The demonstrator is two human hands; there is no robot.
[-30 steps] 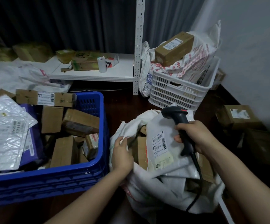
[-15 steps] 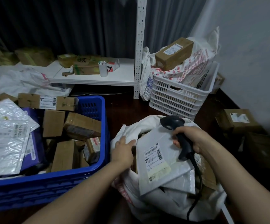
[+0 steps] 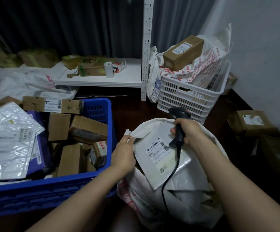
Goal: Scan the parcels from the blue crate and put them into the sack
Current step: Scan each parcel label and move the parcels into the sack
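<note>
With left hand (image 3: pixel 125 152) pinching the sack (image 3: pixel 135 195) rim and right hand (image 3: pixel 190 131) gripping the scanner (image 3: pixel 177 114), the unheld mailer (image 3: pixel 157 153) at lower centre may slide off.

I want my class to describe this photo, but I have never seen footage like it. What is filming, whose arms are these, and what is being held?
There is no machine here. A person wears a camera on the head, so the single view looks forward and down at their own two bare arms. The left hand grips the rim of a white sack that sits on the dark floor. The right hand grips a black corded barcode scanner over a white mailer, which lies label up at the sack's mouth. To the left stands a blue crate holding cardboard parcels. Behind are a white basket and a white shelf.
</note>
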